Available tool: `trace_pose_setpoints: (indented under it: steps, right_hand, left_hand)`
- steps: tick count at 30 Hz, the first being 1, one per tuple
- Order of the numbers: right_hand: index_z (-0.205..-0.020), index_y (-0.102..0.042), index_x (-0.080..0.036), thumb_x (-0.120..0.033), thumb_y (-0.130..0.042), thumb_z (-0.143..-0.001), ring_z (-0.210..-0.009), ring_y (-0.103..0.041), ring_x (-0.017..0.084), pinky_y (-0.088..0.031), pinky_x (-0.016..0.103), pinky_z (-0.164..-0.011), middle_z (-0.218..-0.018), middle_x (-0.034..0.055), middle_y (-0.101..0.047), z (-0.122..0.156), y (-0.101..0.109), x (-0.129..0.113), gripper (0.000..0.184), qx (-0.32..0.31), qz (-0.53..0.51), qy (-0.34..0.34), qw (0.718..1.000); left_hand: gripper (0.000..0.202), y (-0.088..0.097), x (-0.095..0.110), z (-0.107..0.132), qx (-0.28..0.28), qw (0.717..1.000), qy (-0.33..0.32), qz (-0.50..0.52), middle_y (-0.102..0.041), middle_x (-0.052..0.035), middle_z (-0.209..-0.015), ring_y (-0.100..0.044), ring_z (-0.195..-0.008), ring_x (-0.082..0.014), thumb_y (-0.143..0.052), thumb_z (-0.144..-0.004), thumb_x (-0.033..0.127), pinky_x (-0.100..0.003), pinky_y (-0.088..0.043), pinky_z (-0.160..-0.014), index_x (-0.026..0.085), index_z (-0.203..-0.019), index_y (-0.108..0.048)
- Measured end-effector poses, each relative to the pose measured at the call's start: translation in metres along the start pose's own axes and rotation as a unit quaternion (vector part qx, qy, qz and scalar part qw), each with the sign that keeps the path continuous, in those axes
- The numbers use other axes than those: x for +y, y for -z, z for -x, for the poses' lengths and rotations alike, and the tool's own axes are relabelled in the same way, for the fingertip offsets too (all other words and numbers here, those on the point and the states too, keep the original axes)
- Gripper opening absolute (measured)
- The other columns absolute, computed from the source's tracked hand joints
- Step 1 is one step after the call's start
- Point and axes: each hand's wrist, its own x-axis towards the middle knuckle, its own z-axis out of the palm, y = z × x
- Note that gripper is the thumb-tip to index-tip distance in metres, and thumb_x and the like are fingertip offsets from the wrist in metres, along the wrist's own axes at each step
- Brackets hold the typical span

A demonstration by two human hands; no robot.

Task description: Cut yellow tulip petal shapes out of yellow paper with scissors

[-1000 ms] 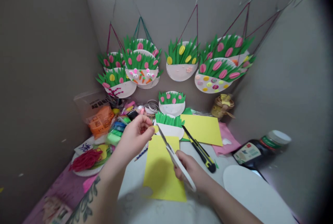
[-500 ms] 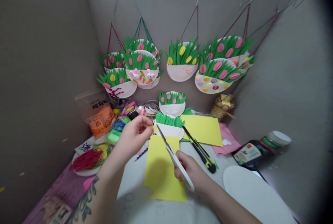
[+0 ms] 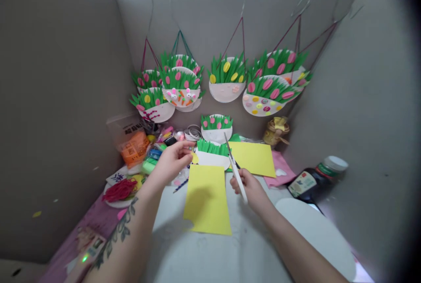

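1. Left hand (image 3: 174,160), between ten and eleven o'clock from the front yellow sheet (image 3: 208,197): fingers curl toward the thumb, nearly closed, with a small yellow piece (image 3: 195,157) at their tips; the exact pinch is partly hidden.

2. Right hand (image 3: 250,188), between two and three o'clock: fingers wrap firmly around the white handles of a pair of scissors (image 3: 236,173), whose blades aim toward eleven, well apart from the small piece.

3. The front yellow sheet lies flat on the pale surface (image 3: 213,256), at the center of the scene, a curved notch cut from its edge at seven o'clock.

4. A dark pencil (image 3: 180,185) rests at ten o'clock, just beside the sheet.

5. At twelve stands a white half-plate with green paper grass (image 3: 213,158); a second yellow sheet (image 3: 259,160) lies between one and two.

6. Farther out, a dark bottle with a white lid (image 3: 304,184) tilts just short of three, a white disc (image 3: 315,234) lies near four, and pink yarn (image 3: 120,190) sits just past nine.

7. Decorated half-plates (image 3: 226,92) hang along the gray back wall (image 3: 204,24), from eleven to one.
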Motion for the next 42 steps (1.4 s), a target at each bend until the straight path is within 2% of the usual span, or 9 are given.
trace_pose_setpoints:
  steps: [5,8,14,20,23,26,34,38,42]
  right_hand:
    - [-0.073,-0.049,-0.020,-0.036,-0.061,-0.068,-0.058,-0.051,0.015,-0.040,0.028,-0.054,-0.067,0.0002,-0.057,0.026,0.013,0.010,0.021,0.021,0.002,-0.010,1.000]
    - [-0.073,-0.050,-0.019,-0.038,-0.060,-0.069,-0.057,-0.053,0.015,-0.042,0.028,-0.053,-0.067,0.0017,-0.058,0.041,0.015,0.020,0.022,0.028,-0.005,-0.011,1.000]
    - [-0.076,-0.048,-0.019,-0.048,-0.062,-0.069,-0.049,-0.051,0.013,-0.039,0.025,-0.046,-0.061,0.0002,-0.056,0.048,0.002,0.058,0.033,0.038,-0.016,-0.052,0.998]
    - [-0.075,-0.047,-0.020,-0.051,-0.058,-0.072,-0.048,-0.048,0.013,-0.034,0.023,-0.044,-0.055,-0.0039,-0.051,0.038,-0.003,0.075,0.033,0.032,0.022,-0.022,0.999]
    - [-0.075,-0.047,-0.020,-0.050,-0.059,-0.070,-0.049,-0.048,0.012,-0.033,0.023,-0.045,-0.055,-0.0049,-0.049,0.037,-0.001,0.076,0.033,0.043,0.034,-0.018,0.998]
    - [-0.077,-0.048,-0.020,-0.049,-0.060,-0.071,-0.048,-0.047,0.013,-0.032,0.023,-0.044,-0.055,-0.0048,-0.050,0.040,0.000,0.075,0.032,0.035,0.029,-0.028,0.999]
    - [-0.076,-0.049,-0.021,-0.045,-0.060,-0.072,-0.049,-0.048,0.013,-0.033,0.024,-0.045,-0.056,-0.0036,-0.052,0.045,0.001,0.068,0.027,0.024,0.016,-0.033,0.999]
    - [-0.076,-0.048,-0.020,-0.045,-0.059,-0.073,-0.049,-0.048,0.013,-0.034,0.024,-0.046,-0.055,-0.0037,-0.052,0.043,0.002,0.073,0.027,0.027,0.029,-0.024,0.999]
    - [-0.077,-0.048,-0.020,-0.046,-0.059,-0.074,-0.049,-0.048,0.013,-0.035,0.024,-0.045,-0.056,-0.0035,-0.052,0.043,0.003,0.074,0.028,0.027,0.022,-0.020,0.999]
  left_hand:
    - [0.052,0.000,-0.003,0.019,-0.011,1.000,-0.020,-0.013,-0.062,-0.0061,-0.094,-0.059,-0.074,-0.0135,-0.059,-0.067,0.018,-0.025,-0.048,-0.065,0.017,-0.119,-0.052]
    - [0.054,0.004,-0.011,0.037,-0.001,1.000,0.001,-0.019,-0.060,-0.0037,-0.089,-0.058,-0.071,-0.0129,-0.060,-0.067,0.019,-0.024,-0.047,-0.062,0.017,-0.119,-0.046]
    - [0.041,-0.003,-0.050,0.064,0.035,0.996,0.069,-0.039,-0.062,0.0004,-0.074,-0.058,-0.063,-0.0127,-0.060,-0.067,0.021,-0.023,-0.043,-0.058,0.016,-0.106,-0.047]
    - [0.041,-0.019,-0.091,0.068,0.031,0.993,0.111,0.002,-0.066,-0.0057,-0.088,-0.062,-0.073,-0.0144,-0.059,-0.067,0.019,-0.024,-0.046,-0.064,0.015,-0.105,-0.047]
    - [0.042,-0.015,-0.107,0.068,0.044,0.989,0.124,-0.063,-0.065,-0.0075,-0.093,-0.061,-0.072,-0.0144,-0.058,-0.065,0.017,-0.024,-0.046,-0.062,0.014,-0.105,-0.048]
    - [0.042,-0.006,-0.117,0.070,0.042,0.978,0.149,-0.142,-0.065,-0.0047,-0.085,-0.061,-0.070,-0.0157,-0.060,-0.062,0.016,-0.024,-0.045,-0.059,0.015,-0.103,-0.051]
    - [0.034,0.000,-0.118,0.077,-0.041,0.936,0.132,-0.323,-0.065,-0.0019,-0.068,-0.059,-0.066,-0.0187,-0.060,-0.059,0.014,-0.025,-0.040,-0.059,0.017,-0.093,-0.060]
    - [0.025,0.006,-0.111,0.076,-0.030,0.932,0.130,-0.337,-0.066,-0.0041,-0.071,-0.059,-0.067,-0.0199,-0.058,-0.064,0.019,-0.026,-0.040,-0.059,0.016,-0.089,-0.062]
    - [0.018,0.012,-0.100,0.075,-0.014,0.931,0.101,-0.351,-0.069,-0.0080,-0.085,-0.061,-0.079,-0.0223,-0.049,-0.074,0.023,-0.028,-0.041,-0.068,0.017,-0.081,-0.065]
